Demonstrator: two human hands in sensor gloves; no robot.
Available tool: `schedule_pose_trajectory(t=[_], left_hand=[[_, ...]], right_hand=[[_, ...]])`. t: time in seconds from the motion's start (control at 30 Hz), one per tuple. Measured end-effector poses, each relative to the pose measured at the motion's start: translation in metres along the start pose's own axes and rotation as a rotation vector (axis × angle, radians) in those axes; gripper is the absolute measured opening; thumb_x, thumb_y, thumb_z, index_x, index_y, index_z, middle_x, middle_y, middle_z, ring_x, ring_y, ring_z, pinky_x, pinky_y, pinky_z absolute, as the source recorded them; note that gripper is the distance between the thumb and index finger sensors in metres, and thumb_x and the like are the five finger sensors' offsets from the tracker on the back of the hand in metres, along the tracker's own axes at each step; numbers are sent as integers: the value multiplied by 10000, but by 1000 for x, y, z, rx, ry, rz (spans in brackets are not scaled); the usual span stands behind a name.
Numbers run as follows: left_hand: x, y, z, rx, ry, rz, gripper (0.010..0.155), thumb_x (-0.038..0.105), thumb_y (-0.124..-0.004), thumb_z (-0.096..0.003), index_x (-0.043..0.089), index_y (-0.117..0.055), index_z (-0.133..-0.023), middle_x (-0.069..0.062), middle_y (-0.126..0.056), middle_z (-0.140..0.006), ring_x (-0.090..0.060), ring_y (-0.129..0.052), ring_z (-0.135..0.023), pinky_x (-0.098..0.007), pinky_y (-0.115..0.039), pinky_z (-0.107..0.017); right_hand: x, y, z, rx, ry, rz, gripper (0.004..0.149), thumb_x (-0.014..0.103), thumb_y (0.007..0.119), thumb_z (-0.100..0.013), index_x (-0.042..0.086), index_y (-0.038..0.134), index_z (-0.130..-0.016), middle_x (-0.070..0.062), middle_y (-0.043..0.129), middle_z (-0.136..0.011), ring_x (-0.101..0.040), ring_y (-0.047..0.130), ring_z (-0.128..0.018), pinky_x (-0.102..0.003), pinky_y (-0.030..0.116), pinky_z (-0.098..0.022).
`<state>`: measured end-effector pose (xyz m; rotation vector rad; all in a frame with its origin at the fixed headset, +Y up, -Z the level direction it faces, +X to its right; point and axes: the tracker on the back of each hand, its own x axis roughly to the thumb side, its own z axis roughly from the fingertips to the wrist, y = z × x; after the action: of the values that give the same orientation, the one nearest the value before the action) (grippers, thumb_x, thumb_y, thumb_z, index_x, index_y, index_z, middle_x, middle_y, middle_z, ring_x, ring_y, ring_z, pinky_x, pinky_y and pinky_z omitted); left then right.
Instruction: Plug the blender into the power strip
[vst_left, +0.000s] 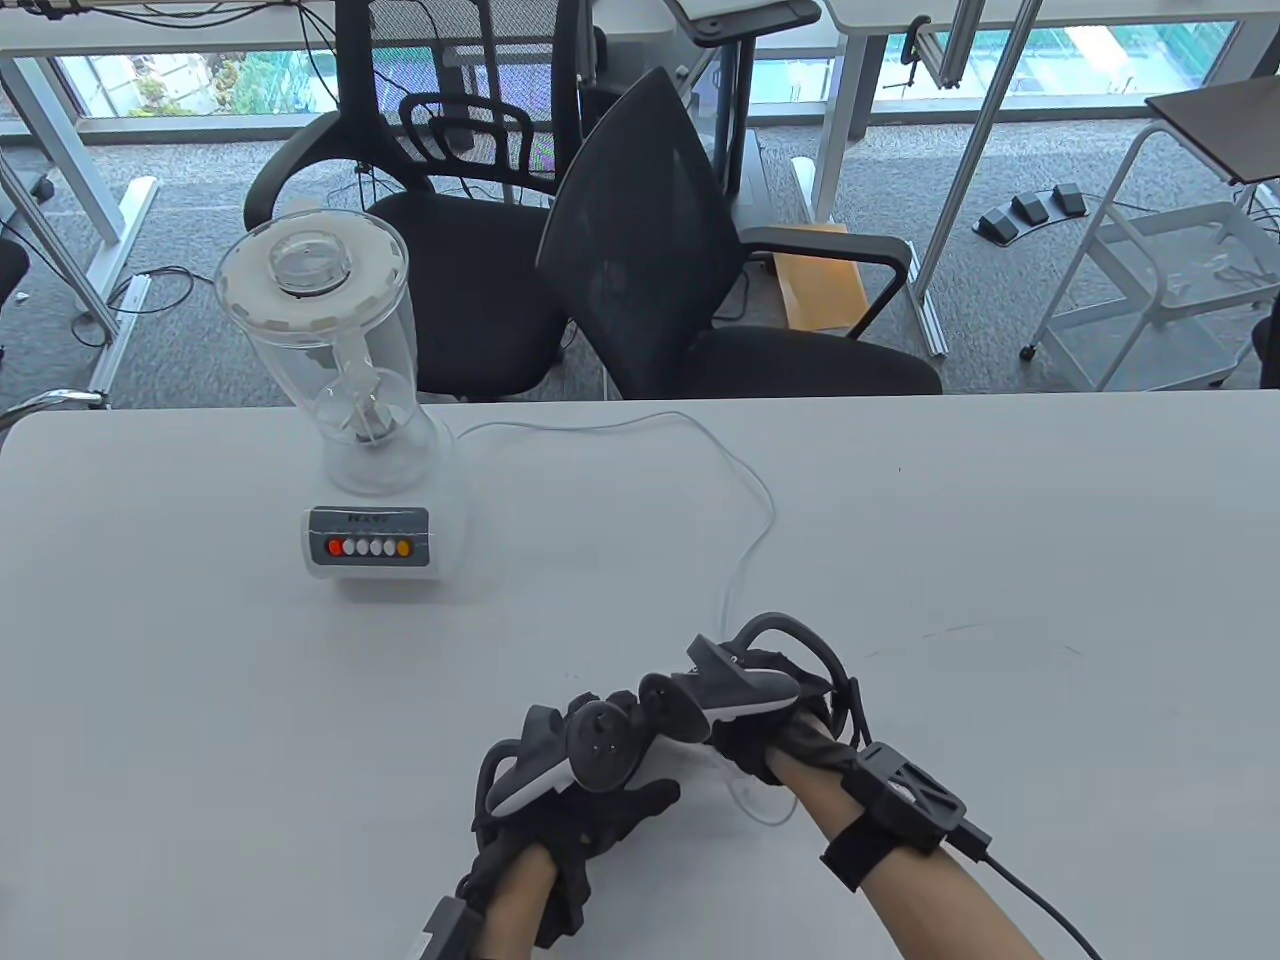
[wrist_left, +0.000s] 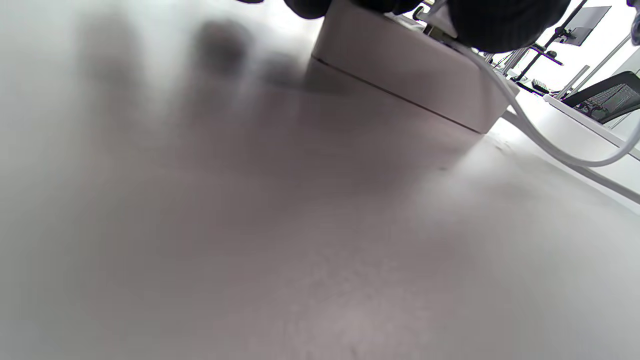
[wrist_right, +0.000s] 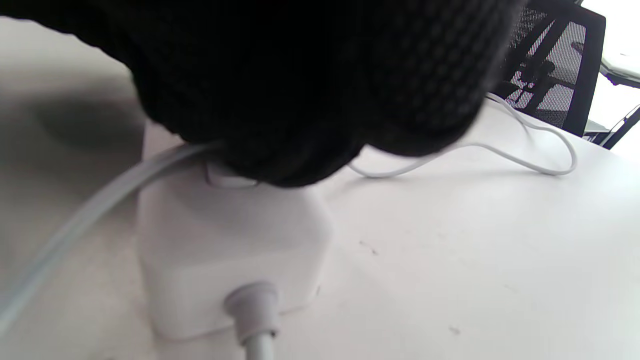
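Both gloved hands low together, left hand (vst_left: 570, 790) beside right hand (vst_left: 775, 715)

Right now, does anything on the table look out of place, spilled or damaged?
Nothing stands out. The blender stands upright with its lid on, and its white cord loops loosely across the table to the hands. The right hand covers the top of the power strip, so the plug there is mostly hidden.
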<state>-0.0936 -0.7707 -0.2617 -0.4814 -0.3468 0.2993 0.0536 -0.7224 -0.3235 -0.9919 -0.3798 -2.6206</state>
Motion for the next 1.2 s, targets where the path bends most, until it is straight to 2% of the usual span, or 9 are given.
schedule_pose_trajectory(t=[0.1,0.3,0.43,0.57,0.7,0.8,0.87,1.03,1.2], left_hand=[[0,-1,-1,-7,-2,18,797,662,-628,-490,349,-334,-1161,-9,-332,-1285,-436,-357,-1195,-756,-296,-753],[0,-1,-1,-5,1,5,796,663,-628,-490,350,-337,-1161,-36,-328,-1285,-438,-357,-1195,-756,-298,-753],[0,-1,-1,-10,6,-7,793,663,-627,-489,361,-329,-1159,-35,-325,-1284,-441,-356,-1192,-756,-300,-751],[1,1,1,6,6,-22,786,663,-628,-487,359,-362,-1162,-41,-318,-1284,-436,-348,-1194,-755,-299,-752],[0,2,1,10,6,-10,779,661,-627,-488,359,-381,-1162,-16,-317,-1285,-438,-344,-1194,-754,-298,-752],[0,1,1,5,8,-15,783,663,-626,-488,361,-368,-1162,-39,-316,-1284,-440,-346,-1193,-755,-300,-751],[0,2,2,10,8,-21,783,661,-628,-486,360,-371,-1161,-41,-316,-1283,-437,-344,-1193,-754,-298,-751],[-7,11,8,78,25,-4,819,672,-624,-477,349,-312,-1162,-37,-287,-1284,-433,-325,-1197,-752,-293,-753],[-15,21,17,149,48,3,834,683,-620,-471,359,-279,-1160,-30,-264,-1286,-429,-304,-1201,-752,-286,-756]], right_hand=[[-11,-6,7,-10,2,-63,783,394,877,-358,118,652,-1055,-118,902,-873,-200,1046,-556,-337,909,-311],[-23,-20,28,-181,0,-307,773,462,826,-388,108,674,-1058,-191,845,-937,-281,1012,-649,-408,886,-389],[-33,-34,48,-286,30,-400,804,502,768,-421,90,611,-1094,-239,752,-1011,-356,939,-758,-490,829,-480],[-46,-39,70,-390,59,-480,796,507,765,-428,97,619,-1094,-237,754,-1016,-372,930,-772,-520,808,-504],[-48,-28,79,-384,90,-478,685,471,787,-442,127,737,-1032,-196,864,-933,-325,997,-670,-489,843,-457],[-37,-19,78,-335,89,-375,673,478,768,-443,128,756,-1017,-181,891,-910,-307,1016,-642,-476,856,-442],[-36,-15,85,-389,121,-363,709,498,742,-445,119,714,-1044,-189,856,-944,-317,995,-685,-486,844,-463],[-57,4,119,-556,208,-485,772,533,721,-449,104,647,-1087,-234,775,-1010,-378,937,-769,-549,794,-515],[-81,27,153,-648,341,-489,790,550,714,-450,106,627,-1097,-234,747,-1034,-390,912,-801,-582,758,-547]])
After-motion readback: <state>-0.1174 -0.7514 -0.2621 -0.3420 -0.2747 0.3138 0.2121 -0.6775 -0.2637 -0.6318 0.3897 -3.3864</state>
